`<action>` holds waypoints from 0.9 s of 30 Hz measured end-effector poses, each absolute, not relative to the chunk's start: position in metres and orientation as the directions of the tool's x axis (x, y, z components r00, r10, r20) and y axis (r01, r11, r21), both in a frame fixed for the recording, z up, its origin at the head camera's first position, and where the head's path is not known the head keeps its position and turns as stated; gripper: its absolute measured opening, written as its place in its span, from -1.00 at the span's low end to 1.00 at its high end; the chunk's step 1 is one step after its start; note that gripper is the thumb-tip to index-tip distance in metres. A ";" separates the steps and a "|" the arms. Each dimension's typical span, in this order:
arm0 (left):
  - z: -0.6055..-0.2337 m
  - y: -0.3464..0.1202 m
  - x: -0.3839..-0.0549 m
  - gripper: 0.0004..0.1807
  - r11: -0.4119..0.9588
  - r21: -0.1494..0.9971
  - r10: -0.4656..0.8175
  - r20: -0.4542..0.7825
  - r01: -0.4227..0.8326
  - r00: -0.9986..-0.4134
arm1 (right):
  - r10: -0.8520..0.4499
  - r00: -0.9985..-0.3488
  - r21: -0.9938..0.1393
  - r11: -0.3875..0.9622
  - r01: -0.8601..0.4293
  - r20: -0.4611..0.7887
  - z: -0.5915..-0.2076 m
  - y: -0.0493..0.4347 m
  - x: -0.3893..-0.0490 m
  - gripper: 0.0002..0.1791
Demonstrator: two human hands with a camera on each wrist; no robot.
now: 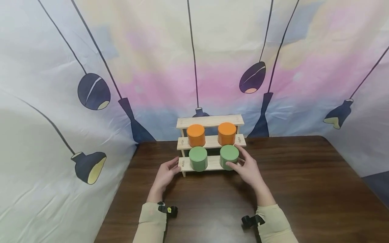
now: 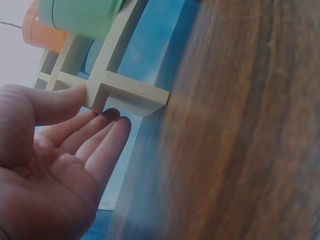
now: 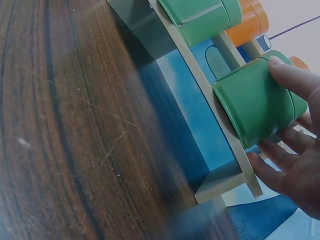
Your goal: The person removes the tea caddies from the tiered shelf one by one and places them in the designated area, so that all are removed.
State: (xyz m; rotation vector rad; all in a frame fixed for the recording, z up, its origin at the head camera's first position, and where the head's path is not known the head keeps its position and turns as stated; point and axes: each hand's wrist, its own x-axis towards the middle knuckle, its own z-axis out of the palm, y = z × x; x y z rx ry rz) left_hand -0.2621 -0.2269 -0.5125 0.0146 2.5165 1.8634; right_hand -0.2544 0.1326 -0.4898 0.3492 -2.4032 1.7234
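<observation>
A three-tier wooden shelf stand [image 1: 209,120] is on the dark table. My right hand [image 1: 250,170] holds the right green tin [image 1: 229,157], thumb at its front and fingers round its far right side; the tin sits on the lowest step. In the right wrist view, the thumb lies on the side of that green tin [image 3: 255,102] near its lid. My left hand [image 1: 165,172] pinches the left end of the lowest step, which the left wrist view shows between thumb [image 2: 62,104] and fingers. Another green tin [image 1: 198,159] stands on the same step.
Two orange tins, one left [image 1: 196,135] and one right [image 1: 227,134], stand on the middle step, close behind the green ones. Behind the stand hangs a cloth backdrop [image 1: 164,77] with printed lamps. The brown wooden table [image 1: 304,189] extends to both sides.
</observation>
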 end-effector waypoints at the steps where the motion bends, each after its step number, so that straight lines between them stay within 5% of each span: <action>1: -0.513 -0.227 -0.262 -0.37 0.292 0.956 0.009 -0.009 -0.006 -1.000 | -0.092 -0.961 -0.910 0.309 -0.278 0.262 -0.490 0.133 -0.254 -0.04; 27: -0.512 -0.226 -0.262 -0.37 0.281 0.959 0.007 -0.026 -0.023 -1.000 | -0.122 -0.971 -0.922 0.308 -0.236 0.208 -0.486 0.145 -0.252 -0.06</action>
